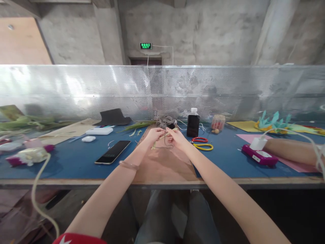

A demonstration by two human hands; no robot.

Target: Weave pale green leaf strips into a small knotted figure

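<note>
Over a brown sheet (165,166), my left hand (154,135) and my right hand (177,139) meet, fingers pinched close together. A pale yellowish strip (162,136) runs between the fingertips of both. Thin grey cord (165,140) hangs down beside it and loops on the sheet under my right hand. Just behind my fingers lies a tangled heap of grey cord (165,121). Small pale scraps show below my left hand. The exact grip on the cord is hidden by the fingers.
Left: a phone (113,152), a white case (99,131) and green leaves (33,122). Right: yellow-and-red-handled scissors (203,146), a bottle (194,110) behind a black phone (193,126), a jar (218,122), a purple power strip (260,156) and another person's forearm (291,150). A perforated metal screen (162,88) closes the back.
</note>
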